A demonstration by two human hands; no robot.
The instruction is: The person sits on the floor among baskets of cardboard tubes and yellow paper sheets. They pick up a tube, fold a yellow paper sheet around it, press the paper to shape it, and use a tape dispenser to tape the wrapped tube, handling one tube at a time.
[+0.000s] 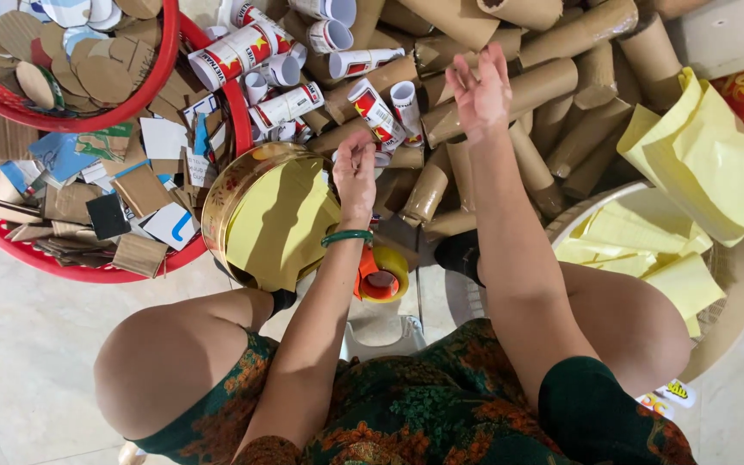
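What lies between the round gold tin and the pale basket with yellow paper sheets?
In the head view, between the gold tin and the basket lie the person's left forearm, an orange tape roll, and the right forearm; cardboard tubes lie just above.

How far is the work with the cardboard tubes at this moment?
Some tubes already wear red and white paper. In hand: the left hand pinches something small over the golden round tin, and the right hand reaches open over the bare brown tubes. Many bare tubes and the yellow sheets remain.
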